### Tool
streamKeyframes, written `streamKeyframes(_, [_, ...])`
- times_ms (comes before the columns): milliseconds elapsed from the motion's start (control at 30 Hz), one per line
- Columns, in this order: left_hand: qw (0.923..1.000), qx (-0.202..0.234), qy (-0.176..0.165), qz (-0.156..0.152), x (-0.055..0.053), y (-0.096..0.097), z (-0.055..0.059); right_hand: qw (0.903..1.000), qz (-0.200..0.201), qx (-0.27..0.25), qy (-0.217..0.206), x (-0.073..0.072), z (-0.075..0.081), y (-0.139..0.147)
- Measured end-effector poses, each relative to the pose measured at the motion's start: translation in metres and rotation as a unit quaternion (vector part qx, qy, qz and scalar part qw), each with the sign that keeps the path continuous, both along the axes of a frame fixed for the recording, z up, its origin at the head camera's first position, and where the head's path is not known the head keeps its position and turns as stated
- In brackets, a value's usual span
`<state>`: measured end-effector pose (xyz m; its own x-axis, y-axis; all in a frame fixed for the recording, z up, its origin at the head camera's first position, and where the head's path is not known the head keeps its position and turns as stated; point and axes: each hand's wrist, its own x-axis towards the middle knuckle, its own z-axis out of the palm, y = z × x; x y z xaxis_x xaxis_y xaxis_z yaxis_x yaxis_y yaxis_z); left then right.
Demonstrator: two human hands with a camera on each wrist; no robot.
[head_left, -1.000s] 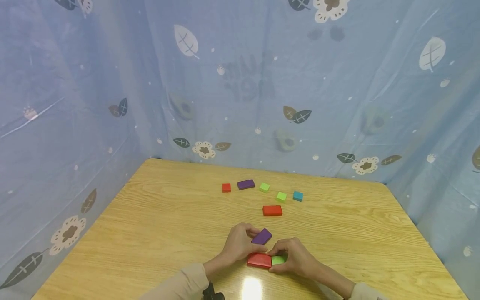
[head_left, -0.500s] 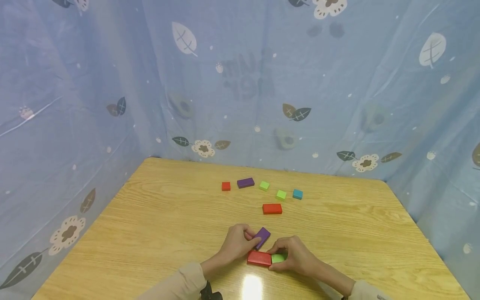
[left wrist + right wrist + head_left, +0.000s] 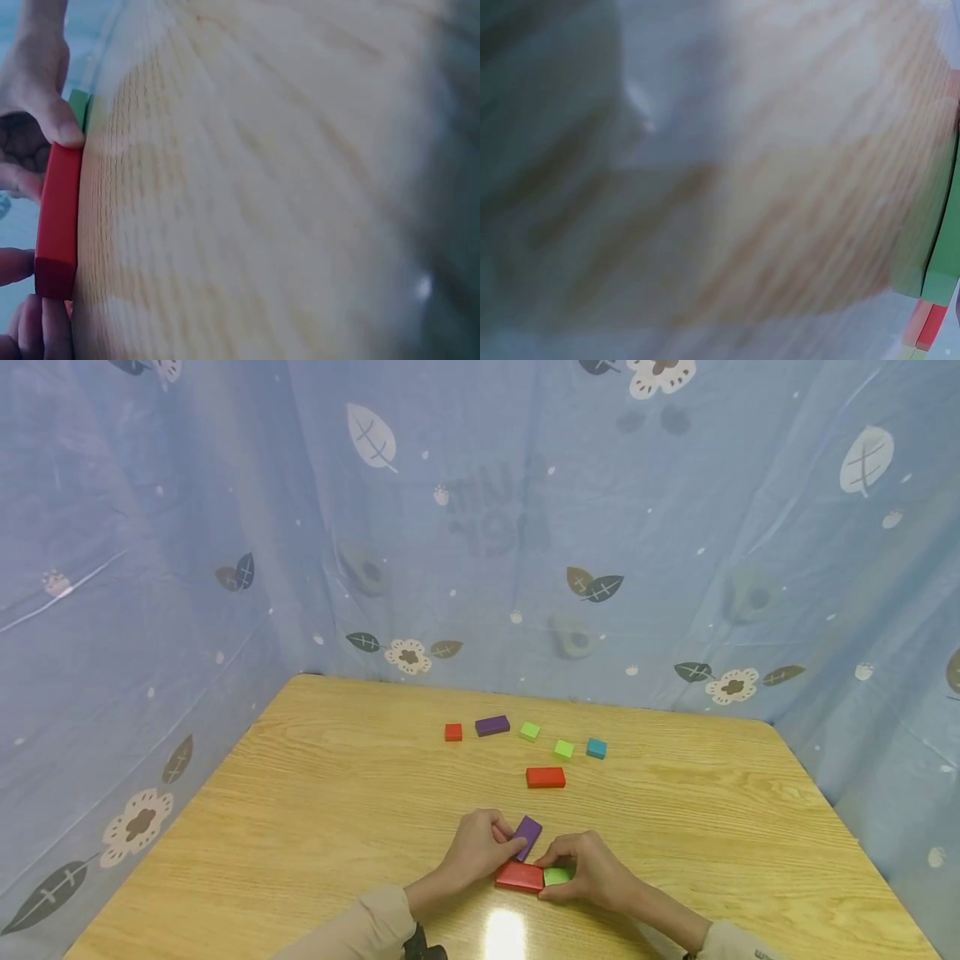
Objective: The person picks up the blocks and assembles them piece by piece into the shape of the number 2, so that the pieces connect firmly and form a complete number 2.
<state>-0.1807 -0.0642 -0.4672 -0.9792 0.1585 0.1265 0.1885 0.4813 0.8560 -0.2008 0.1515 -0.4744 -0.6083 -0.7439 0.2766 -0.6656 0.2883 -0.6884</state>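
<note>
Left hand [image 3: 477,845] pinches a purple block [image 3: 530,831], turned since a second ago. Right hand [image 3: 590,870] grips a green block [image 3: 557,877].

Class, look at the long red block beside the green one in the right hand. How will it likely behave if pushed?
The red block would probably slide rather than roll, given its flat faces. It looks stiff, with straight, unbent edges. Lying low on the table, it seems unlikely to tip.

A blue leaf-printed curtain [image 3: 480,593] lines 3 sides of a wooden table [image 3: 352,785].
</note>
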Motion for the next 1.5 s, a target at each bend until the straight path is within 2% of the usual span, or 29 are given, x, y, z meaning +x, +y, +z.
streamKeyframes(433, [0.9994,-0.026,-0.006,-0.023,-0.007,-0.009,0.003,1.0000,0.001,-0.004,0.008,0.001,0.000,0.001])
streamKeyframes(633, [0.9993,-0.028,0.001,-0.026,-0.007,-0.011,0.004,0.9999,0.001,-0.003,0.014,0.002,0.002,0.000])
streamKeyframes(733, [0.9988,-0.027,0.018,-0.037,-0.007,-0.015,0.007,0.9999,0.000,-0.001,0.014,0.002,0.002,0.000])
streamKeyframes(833, [0.9915,-0.079,0.060,-0.084,-0.006,-0.019,0.011,0.9999,0.000,0.001,0.014,0.002,0.002,-0.001])
streamKeyframes(967, [0.9612,-0.188,0.124,-0.159,-0.002,-0.019,0.015,0.9999,0.004,-0.002,0.014,0.002,0.002,0.000])
streamKeyframes(1033, [0.9528,-0.211,0.131,-0.175,0.000,-0.017,0.015,0.9998,0.005,-0.004,0.019,0.001,0.003,0.000])
streamKeyframes(1333, [0.9552,-0.205,0.113,-0.181,0.001,-0.015,0.014,0.9996,0.002,0.002,0.029,0.002,0.005,0.000])
streamKeyframes(1500, [0.9539,-0.208,0.121,-0.180,0.001,-0.015,0.014,0.9992,0.018,-0.010,0.035,0.002,0.003,-0.001])
